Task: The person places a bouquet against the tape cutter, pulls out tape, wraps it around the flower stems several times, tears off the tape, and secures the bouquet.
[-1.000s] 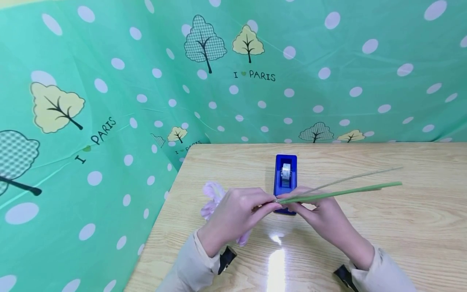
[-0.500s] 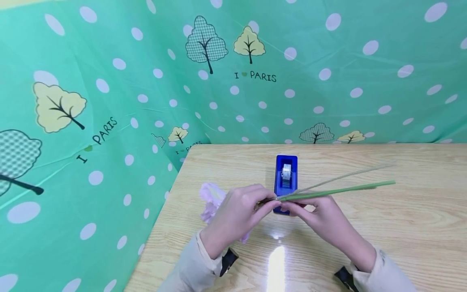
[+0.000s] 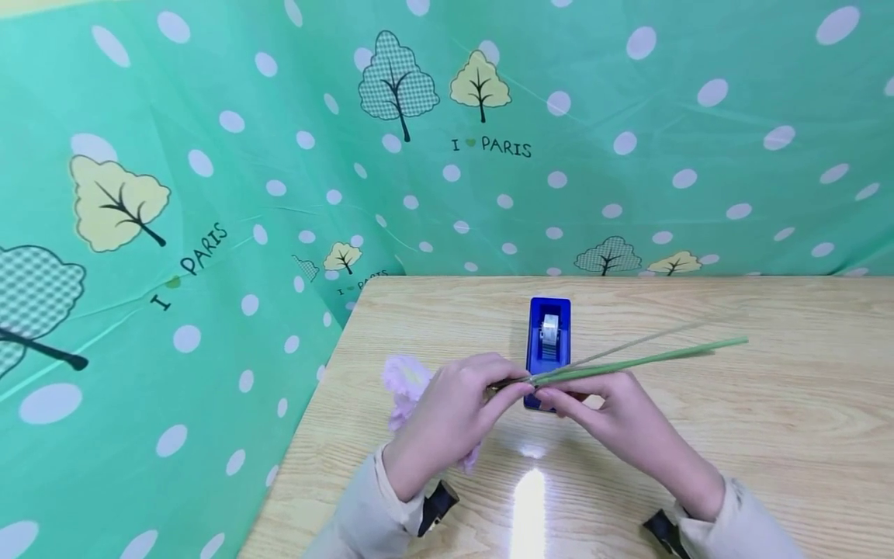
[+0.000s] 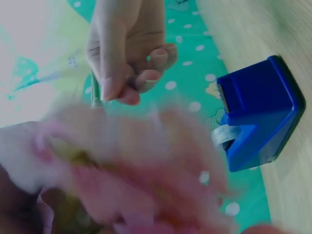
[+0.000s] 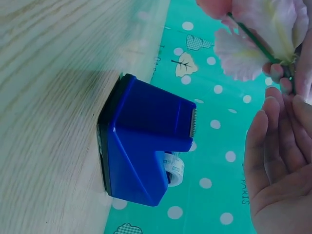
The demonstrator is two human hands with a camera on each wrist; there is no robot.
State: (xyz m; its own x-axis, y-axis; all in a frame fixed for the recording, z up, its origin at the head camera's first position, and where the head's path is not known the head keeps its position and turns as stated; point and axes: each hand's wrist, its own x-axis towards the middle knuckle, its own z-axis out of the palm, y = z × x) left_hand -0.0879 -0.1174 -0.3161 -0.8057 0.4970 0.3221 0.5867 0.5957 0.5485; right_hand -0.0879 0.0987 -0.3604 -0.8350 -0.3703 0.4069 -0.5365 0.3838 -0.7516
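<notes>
Pale purple-pink artificial flowers hang on the far side of my left hand. That hand pinches their stems between thumb and fingers. Green stems and a thinner brownish one stick out to the right, over my right hand. The right thumb and fingertips pinch the stems close beside the left fingertips, where a small shiny clear patch shows. Blurred petals fill the lower left wrist view. In the right wrist view, a pinkish-white bloom with a green stem appears at the top right.
A blue tape dispenser with a roll of clear tape stands on the wooden table just beyond the hands, partly hidden by them. A green dotted cloth hangs behind and to the left.
Both hands stay together in front of the dispenser. The stem ends have shifted slightly left and up, and the flowers have turned a little. The right fingers have moved slightly at the stems.
</notes>
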